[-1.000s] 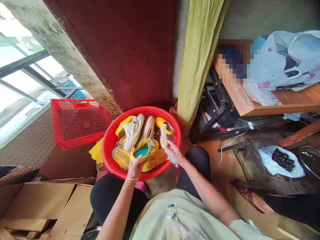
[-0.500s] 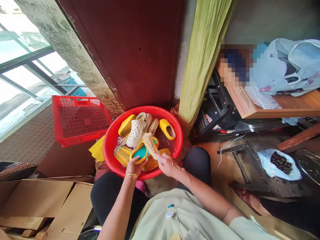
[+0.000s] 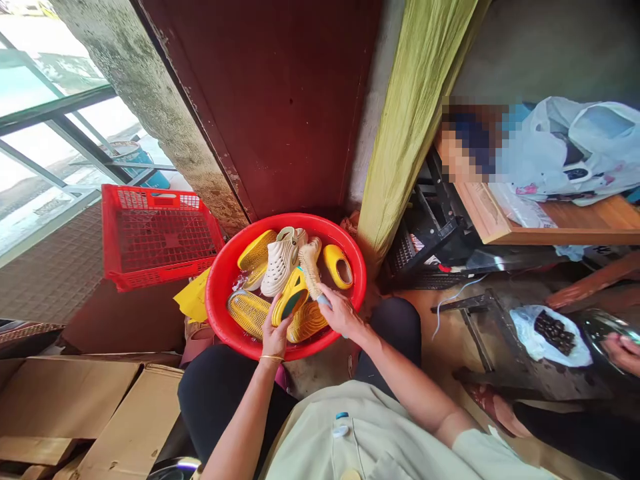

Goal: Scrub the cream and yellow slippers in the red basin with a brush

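My left hand (image 3: 275,332) is closed on a yellow slipper (image 3: 290,297) with a dark green inside, tilted up on its side over the red basin (image 3: 214,293). My right hand (image 3: 343,312) grips a scrubbing brush (image 3: 311,270) with pale bristles, its head against or just beside the slipper's right side. In the basin's water lie a cream clog (image 3: 280,263), a yellow slipper (image 3: 339,267) at the right, and several more yellow slippers, some with their patterned soles up. The slipper's far end is partly hidden behind the brush.
A red plastic crate (image 3: 163,237) stands left of the basin, with cardboard boxes (image 3: 75,393) nearer me. To the right are a wooden table (image 3: 560,233) with plastic bags and a low stool (image 3: 530,360) bearing a bag of dark pieces. Another person's hand (image 3: 623,350) shows at the right edge.
The slipper has been tipped from facing up onto its side. My right hand and the brush have shifted slightly right. Another person's hand has come into view at the right edge.
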Available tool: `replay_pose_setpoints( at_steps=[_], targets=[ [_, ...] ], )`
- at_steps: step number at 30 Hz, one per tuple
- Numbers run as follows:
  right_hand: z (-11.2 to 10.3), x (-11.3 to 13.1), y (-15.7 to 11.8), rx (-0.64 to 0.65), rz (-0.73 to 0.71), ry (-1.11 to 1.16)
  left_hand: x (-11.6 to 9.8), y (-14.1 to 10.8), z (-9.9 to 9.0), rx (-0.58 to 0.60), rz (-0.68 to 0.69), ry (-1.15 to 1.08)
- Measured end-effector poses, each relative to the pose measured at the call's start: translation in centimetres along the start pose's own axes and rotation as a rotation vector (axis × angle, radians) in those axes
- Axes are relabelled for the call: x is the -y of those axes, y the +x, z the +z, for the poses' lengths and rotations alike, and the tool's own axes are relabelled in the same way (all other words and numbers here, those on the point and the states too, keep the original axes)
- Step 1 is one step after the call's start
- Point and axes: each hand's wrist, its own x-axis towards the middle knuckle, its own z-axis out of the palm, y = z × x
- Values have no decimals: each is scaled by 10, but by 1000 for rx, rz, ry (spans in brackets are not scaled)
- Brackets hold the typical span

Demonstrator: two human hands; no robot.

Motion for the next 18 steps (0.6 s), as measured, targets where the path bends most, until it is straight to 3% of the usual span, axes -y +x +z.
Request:
replay_pose_setpoints(
  at_steps=[5, 8, 10, 13, 15, 18],
  targets=[
    [-7, 21, -46, 232, -98, -83, 5, 6, -6, -57, 124, 183],
    [-16, 28, -47, 274, -138, -206, 4, 2, -4, -12, 110, 353],
    [-21, 23, -34, 252, -83, -291, 2, -4, -2, 14, 129, 414],
    [-28, 2, -9, 123, 115, -313, -3, -12, 0, 67, 190, 425],
    [-33, -15, 3, 48, 144, -185, -10, -11, 3, 66, 208, 385],
    [-38, -36, 10, -18, 121, 42, -30, 6, 10, -50, 225, 207]
  ],
)
